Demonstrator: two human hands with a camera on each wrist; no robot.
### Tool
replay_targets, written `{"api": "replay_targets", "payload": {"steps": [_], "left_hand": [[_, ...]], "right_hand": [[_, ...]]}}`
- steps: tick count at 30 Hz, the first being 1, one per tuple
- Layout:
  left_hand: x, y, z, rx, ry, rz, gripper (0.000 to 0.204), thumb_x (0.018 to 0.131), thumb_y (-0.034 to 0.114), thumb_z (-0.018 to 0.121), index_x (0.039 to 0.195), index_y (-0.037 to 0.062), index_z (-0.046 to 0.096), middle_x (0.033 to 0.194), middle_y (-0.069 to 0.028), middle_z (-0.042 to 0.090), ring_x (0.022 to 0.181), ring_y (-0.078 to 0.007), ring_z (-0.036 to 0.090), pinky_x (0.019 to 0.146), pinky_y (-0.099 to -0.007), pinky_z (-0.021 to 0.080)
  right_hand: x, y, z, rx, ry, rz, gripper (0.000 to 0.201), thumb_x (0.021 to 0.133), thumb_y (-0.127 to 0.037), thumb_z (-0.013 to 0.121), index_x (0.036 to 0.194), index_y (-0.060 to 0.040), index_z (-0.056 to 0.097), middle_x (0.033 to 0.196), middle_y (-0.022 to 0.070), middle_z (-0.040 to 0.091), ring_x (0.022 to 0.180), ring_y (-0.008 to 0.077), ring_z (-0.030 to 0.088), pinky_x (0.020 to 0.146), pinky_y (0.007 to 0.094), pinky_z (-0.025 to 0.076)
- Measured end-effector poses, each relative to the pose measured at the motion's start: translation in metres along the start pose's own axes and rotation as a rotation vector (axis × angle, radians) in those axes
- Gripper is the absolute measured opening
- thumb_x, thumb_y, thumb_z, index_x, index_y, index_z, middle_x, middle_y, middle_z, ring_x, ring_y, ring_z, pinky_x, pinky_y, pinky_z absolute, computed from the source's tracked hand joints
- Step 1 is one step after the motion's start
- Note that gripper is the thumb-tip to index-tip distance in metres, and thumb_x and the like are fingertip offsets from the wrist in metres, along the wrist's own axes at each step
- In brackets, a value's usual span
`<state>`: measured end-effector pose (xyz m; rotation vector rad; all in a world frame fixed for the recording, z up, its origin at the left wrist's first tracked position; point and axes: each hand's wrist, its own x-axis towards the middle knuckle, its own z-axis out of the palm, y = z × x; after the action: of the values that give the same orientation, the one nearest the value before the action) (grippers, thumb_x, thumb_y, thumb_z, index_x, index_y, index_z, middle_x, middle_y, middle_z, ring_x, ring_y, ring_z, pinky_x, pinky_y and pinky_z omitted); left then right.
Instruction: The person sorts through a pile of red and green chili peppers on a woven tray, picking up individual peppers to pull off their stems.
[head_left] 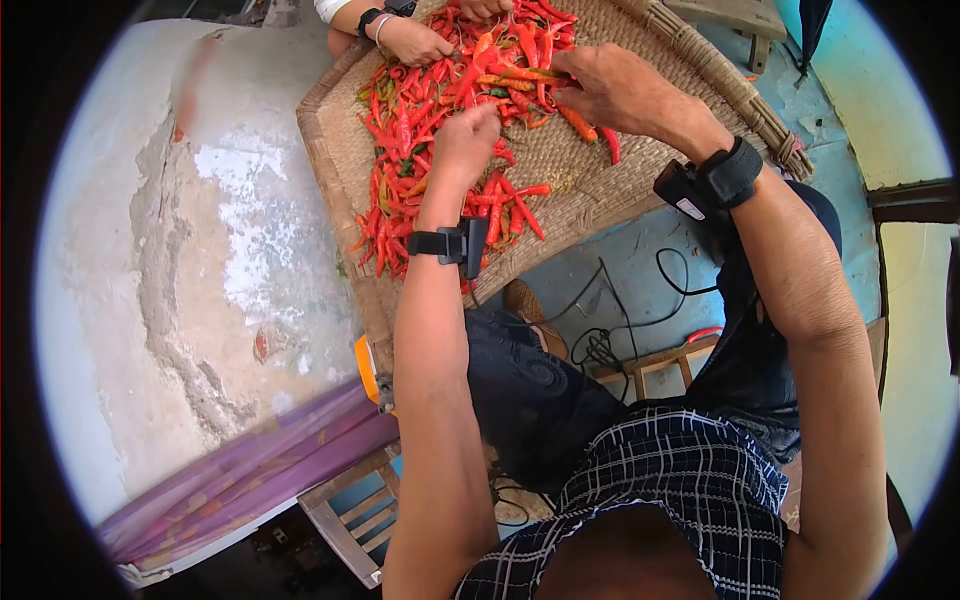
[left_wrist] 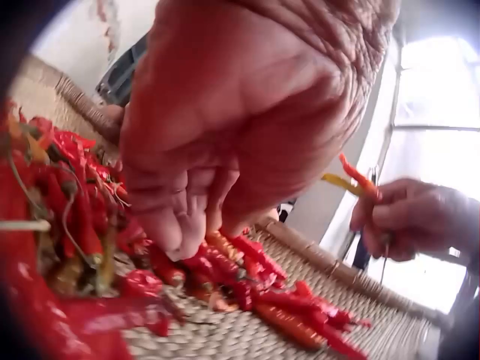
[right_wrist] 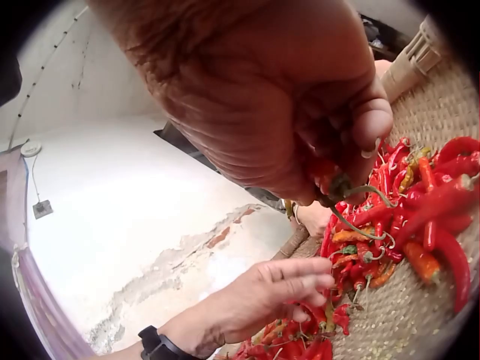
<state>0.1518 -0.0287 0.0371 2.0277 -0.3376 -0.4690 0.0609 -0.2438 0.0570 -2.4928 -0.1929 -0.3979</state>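
Red chili peppers (head_left: 405,130) lie heaped on a woven tray (head_left: 590,190), some of them orange or green. My right hand (head_left: 630,92) is raised over the heap's right side. It pinches a few chilies; in the left wrist view an orange-red chili (left_wrist: 360,176) and a yellow one stick out of the fingers. The right wrist view shows a stem end with green stalks (right_wrist: 352,193) at the fingertips. My left hand (head_left: 468,145) hovers low over the middle of the heap, its fingers (right_wrist: 304,268) fairly straight and holding nothing visible.
Another person's hand (head_left: 415,40) works at the heap's far left edge, with a second hand (head_left: 486,8) at the top. A thick rolled rim (head_left: 725,70) borders the tray on the right. Black cables (head_left: 605,345) and a wooden stool (head_left: 645,368) are below, and a wall (head_left: 240,230) stands left.
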Motion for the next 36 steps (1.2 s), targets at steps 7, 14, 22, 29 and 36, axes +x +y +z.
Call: {"api": "replay_targets", "payload": {"steps": [7, 14, 22, 29, 36], "left_hand": [[-0.003, -0.028, 0.009, 1.042, 0.063, 0.210, 0.030, 0.076, 0.020, 0.068, 0.100, 0.0024, 0.066, 0.087, -0.0157, 0.068, 0.083, -0.0284, 0.066, 0.075, -0.0387, 0.050], [-0.003, 0.001, 0.001, 0.786, -0.061, 0.138, 0.023, 0.074, 0.021, 0.068, 0.086, 0.0020, 0.067, 0.074, -0.0124, 0.067, 0.073, -0.0246, 0.066, 0.069, -0.0373, 0.050], [-0.009, -0.014, 0.018, 0.947, -0.166, 0.163, 0.021, 0.073, 0.018, 0.065, 0.086, 0.0019, 0.065, 0.084, -0.0159, 0.066, 0.080, -0.0315, 0.064, 0.072, -0.0394, 0.049], [-0.006, -0.012, 0.012, 0.861, -0.282, 0.150, 0.015, 0.072, 0.011, 0.061, 0.085, 0.0032, 0.062, 0.083, -0.0149, 0.062, 0.081, -0.0304, 0.061, 0.072, -0.0377, 0.048], [-0.020, -0.003, 0.011, 1.026, -0.382, 0.060, 0.022, 0.071, 0.011, 0.064, 0.089, 0.0014, 0.058, 0.079, -0.0112, 0.060, 0.078, -0.0230, 0.060, 0.068, -0.0347, 0.046]], "right_hand": [[0.001, 0.000, -0.001, 0.028, -0.045, 0.018, 0.023, 0.082, -0.023, 0.062, 0.090, -0.0012, 0.061, 0.080, 0.0192, 0.064, 0.082, 0.0357, 0.063, 0.072, 0.0450, 0.051], [-0.001, -0.001, 0.000, -0.005, -0.074, 0.026, 0.024, 0.082, -0.023, 0.063, 0.093, -0.0020, 0.063, 0.083, 0.0196, 0.064, 0.086, 0.0356, 0.063, 0.074, 0.0455, 0.051], [-0.004, -0.004, 0.002, -0.005, -0.068, -0.005, 0.016, 0.080, -0.015, 0.060, 0.089, -0.0009, 0.061, 0.080, 0.0190, 0.064, 0.081, 0.0356, 0.063, 0.071, 0.0452, 0.051], [-0.004, -0.007, -0.004, -0.018, -0.112, 0.010, 0.017, 0.080, -0.015, 0.061, 0.090, -0.0007, 0.062, 0.080, 0.0186, 0.064, 0.081, 0.0351, 0.063, 0.071, 0.0452, 0.050], [-0.006, -0.005, 0.000, 0.023, -0.075, -0.012, 0.020, 0.084, -0.019, 0.062, 0.091, -0.0006, 0.057, 0.072, 0.0201, 0.059, 0.074, 0.0378, 0.060, 0.066, 0.0458, 0.046]]}}
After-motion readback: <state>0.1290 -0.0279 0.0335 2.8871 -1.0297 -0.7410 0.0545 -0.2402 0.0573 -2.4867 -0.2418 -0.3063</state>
